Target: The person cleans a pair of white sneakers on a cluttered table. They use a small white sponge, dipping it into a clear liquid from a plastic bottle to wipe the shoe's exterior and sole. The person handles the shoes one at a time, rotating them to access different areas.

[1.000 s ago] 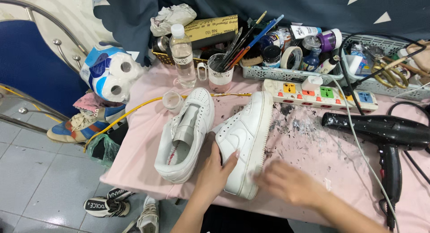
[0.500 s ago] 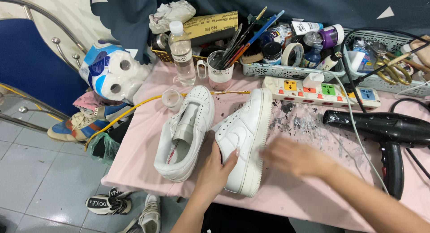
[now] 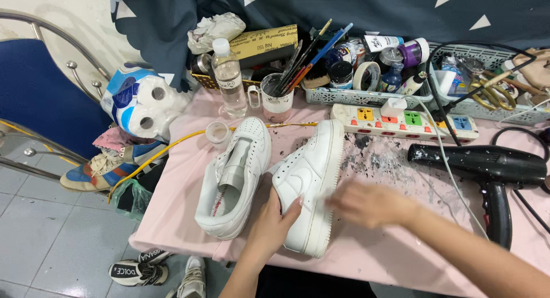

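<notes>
While the left hand (image 3: 274, 222) grips the heel end of a white leather sneaker (image 3: 306, 186) tipped on its side — thumb pressed on the smooth upper, fingers tucked behind — the right hand (image 3: 366, 203) hovers just beside the ridged rubber sole, blurred, fingers loosely spread and holding nothing that can be seen. This sneaker lies near the middle of the desk (image 3: 172, 218), which is covered in a soft pink cloth, wrinkled at the front edge and speckled with dark paint flecks to the right. Its twin (image 3: 235, 178) rests upright just to the left, almost touching, with a grey shoe tree inside and tiny perforations on the toe. A small clear cup (image 3: 218, 133) stands beside that toe, a ribbed plastic water bottle (image 3: 228, 77) behind it, and a mug (image 3: 277, 97) crammed with thin paintbrushes. Farther right lie a long cream power strip (image 3: 401, 117) with coloured sockets and a matte black hair dryer (image 3: 487, 172) spattered with white. Off the left edge sit wrapped toilet rolls (image 3: 137, 103).

Compared with half a second ago, the right hand has slid leftward, from over the flecked cloth to right against the sole — the left hand's grip looks unchanged, and the sneaker has barely shifted.
</notes>
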